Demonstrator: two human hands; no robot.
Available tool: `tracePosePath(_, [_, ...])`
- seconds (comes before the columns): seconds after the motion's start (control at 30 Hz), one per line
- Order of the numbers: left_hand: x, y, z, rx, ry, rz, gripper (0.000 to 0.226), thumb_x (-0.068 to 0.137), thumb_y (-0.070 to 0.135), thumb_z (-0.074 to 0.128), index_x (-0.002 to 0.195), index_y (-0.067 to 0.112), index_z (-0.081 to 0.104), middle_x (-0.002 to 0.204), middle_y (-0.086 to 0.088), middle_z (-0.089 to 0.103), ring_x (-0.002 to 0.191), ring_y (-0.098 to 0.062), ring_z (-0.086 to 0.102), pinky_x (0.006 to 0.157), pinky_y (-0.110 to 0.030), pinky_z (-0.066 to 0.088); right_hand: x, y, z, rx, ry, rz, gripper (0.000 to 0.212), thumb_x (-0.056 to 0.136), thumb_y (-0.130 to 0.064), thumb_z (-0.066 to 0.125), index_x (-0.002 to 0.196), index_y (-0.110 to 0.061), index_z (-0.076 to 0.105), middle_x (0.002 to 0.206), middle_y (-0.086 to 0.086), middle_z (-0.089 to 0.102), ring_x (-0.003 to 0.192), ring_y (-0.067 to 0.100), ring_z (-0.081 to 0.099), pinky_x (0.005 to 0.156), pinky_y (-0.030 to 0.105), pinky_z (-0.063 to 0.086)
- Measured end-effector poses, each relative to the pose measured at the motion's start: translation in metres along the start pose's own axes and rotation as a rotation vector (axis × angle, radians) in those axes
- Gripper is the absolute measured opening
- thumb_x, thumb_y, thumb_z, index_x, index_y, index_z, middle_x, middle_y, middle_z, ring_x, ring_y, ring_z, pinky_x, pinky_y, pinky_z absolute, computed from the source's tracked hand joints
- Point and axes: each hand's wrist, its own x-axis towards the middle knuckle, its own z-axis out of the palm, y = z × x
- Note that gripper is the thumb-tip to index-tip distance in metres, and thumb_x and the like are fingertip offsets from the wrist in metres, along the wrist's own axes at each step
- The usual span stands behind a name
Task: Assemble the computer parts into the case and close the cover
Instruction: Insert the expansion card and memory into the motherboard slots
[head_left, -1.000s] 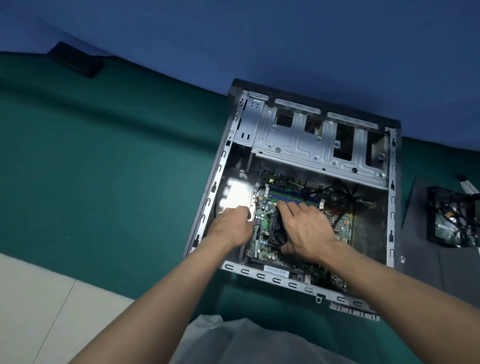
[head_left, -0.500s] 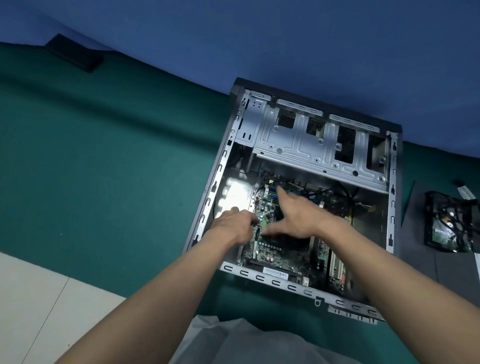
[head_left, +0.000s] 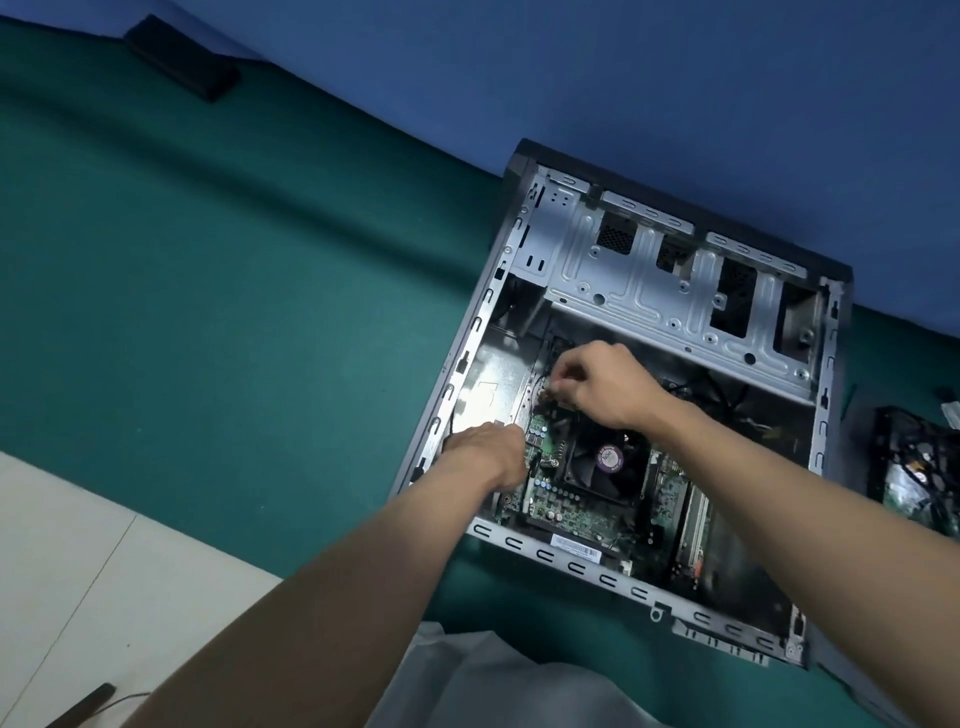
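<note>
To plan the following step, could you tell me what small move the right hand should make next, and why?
Probably lower the right hand onto the far left corner of the motherboard: its curled fingers are poised there, while the left hand rests on the board's left edge in the case.

Left forearm (head_left: 337, 587) reaches far-right, left hand (head_left: 485, 457) palm down, fingertips hidden; right forearm (head_left: 789, 499) reaches far-left, right hand (head_left: 597, 384) farther out, knuckles up, fingers (head_left: 565, 370) curled, thumb and forefinger pinched together.
</note>
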Motion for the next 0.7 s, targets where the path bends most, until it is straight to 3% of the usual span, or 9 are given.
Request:
tracePosePath(0.1, [0.000, 0.000, 0.002, 0.014, 0.029, -0.016, 0.017, 0.096, 0.005, 0.050, 0.113, 0.007, 0.052, 0.083, -0.001, 0.052, 0.086, -0.020, 0.057, 0.080, -0.031, 0.049, -0.003, 0.006, -0.003, -0.005, -0.082, 0.008, 0.018, 0.091, -0.011, 0.056, 0.082, -0.025, 0.061, 0.089, -0.002, 0.070, 0.084, 0.013, 0.064, 0.082, 0.029, 0.049])
tracePosePath(0.17, [0.001, -0.001, 0.001, -0.047, 0.126, -0.051, 0.023, 0.091, -0.003, 0.050, 0.112, 0.006, 0.052, 0.088, -0.005, 0.052, 0.091, -0.021, 0.057, 0.086, -0.032, 0.051, -0.003, 0.002, 0.000, -0.055, -0.099, 0.010, 0.021, 0.091, -0.008, 0.052, 0.102, -0.020, 0.065, 0.110, 0.006, 0.069, 0.097, 0.021, 0.063, 0.087, 0.029, 0.048])
tracePosePath(0.23, [0.003, -0.002, -0.002, -0.223, 0.255, -0.116, 0.027, 0.089, -0.008, 0.048, 0.112, 0.005, 0.052, 0.099, -0.009, 0.053, 0.094, -0.023, 0.057, 0.088, -0.034, 0.053, 0.001, -0.003, 0.003, -0.119, -0.120, 0.007, 0.037, 0.088, -0.004, 0.046, 0.121, -0.011, 0.062, 0.121, 0.012, 0.064, 0.105, 0.029, 0.062, 0.092, 0.036, 0.051])
tracePosePath(0.3, [0.007, -0.003, -0.008, -0.398, 0.368, -0.177, 0.022, 0.092, -0.007, 0.047, 0.111, 0.003, 0.053, 0.094, -0.009, 0.055, 0.083, -0.022, 0.059, 0.081, -0.035, 0.056, 0.005, -0.007, 0.007, -0.184, -0.143, 0.000, 0.036, 0.085, -0.003, 0.042, 0.113, -0.005, 0.065, 0.112, 0.015, 0.068, 0.100, 0.032, 0.064, 0.086, 0.041, 0.054])
tracePosePath(0.4, [0.013, -0.005, -0.011, -0.587, 0.386, -0.249, 0.016, 0.097, 0.000, 0.044, 0.113, 0.000, 0.049, 0.077, -0.006, 0.053, 0.063, -0.016, 0.054, 0.068, -0.035, 0.058, 0.008, -0.006, 0.014, -0.214, -0.129, 0.020, 0.028, 0.085, -0.002, 0.045, 0.100, -0.004, 0.068, 0.101, 0.014, 0.070, 0.093, 0.031, 0.065, 0.076, 0.036, 0.054])
tracePosePath(0.47, [0.014, -0.005, -0.012, -0.660, 0.387, -0.263, 0.020, 0.097, 0.001, 0.045, 0.117, 0.001, 0.046, 0.076, -0.007, 0.053, 0.060, -0.015, 0.054, 0.066, -0.035, 0.058, 0.009, -0.003, 0.019, -0.223, -0.111, 0.036, 0.024, 0.086, -0.003, 0.048, 0.097, -0.006, 0.069, 0.097, 0.011, 0.070, 0.087, 0.028, 0.065, 0.070, 0.029, 0.049])
tracePosePath(0.57, [0.014, -0.004, -0.015, -0.680, 0.407, -0.262, 0.026, 0.096, 0.002, 0.047, 0.122, 0.000, 0.045, 0.071, -0.006, 0.051, 0.056, -0.013, 0.052, 0.054, -0.029, 0.051, 0.010, 0.002, 0.024, -0.186, -0.093, 0.056, 0.019, 0.090, -0.007, 0.056, 0.101, -0.010, 0.071, 0.096, 0.006, 0.071, 0.081, 0.020, 0.065, 0.072, 0.026, 0.050])
tracePosePath(0.7, [0.014, -0.004, -0.015, -0.696, 0.412, -0.249, 0.030, 0.096, 0.003, 0.048, 0.125, 0.000, 0.044, 0.073, -0.006, 0.052, 0.059, -0.015, 0.052, 0.055, -0.028, 0.048, 0.015, 0.002, 0.030, -0.134, -0.047, 0.112, 0.010, 0.085, -0.012, 0.069, 0.094, -0.009, 0.073, 0.091, 0.005, 0.072, 0.078, 0.019, 0.066, 0.068, 0.022, 0.048])
